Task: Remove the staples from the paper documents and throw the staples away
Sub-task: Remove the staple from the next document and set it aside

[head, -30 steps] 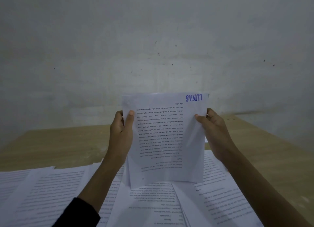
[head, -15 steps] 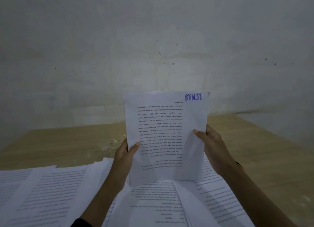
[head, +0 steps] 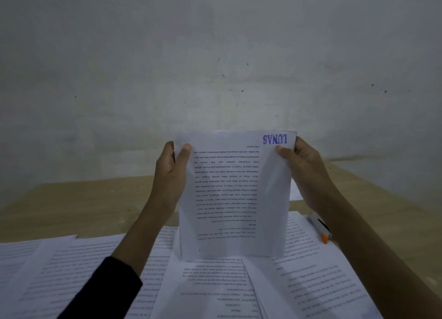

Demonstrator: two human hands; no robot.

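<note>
document (head: 235,194) held upright over the table (head: 79,206), print upside down to me, lower edge near the spread sheets (head: 79,266). left hand (head: 170,175) and right hand (head: 305,173) each pinch a top corner; i judge this is to find the staple, none visible. orange-tipped pen-like tool (head: 321,231) lies beside the right wrist.

Left hand (head: 171,175), right hand (head: 305,173) pinch upright document (head: 234,194) top corners — above papers (head: 71,271).
</note>
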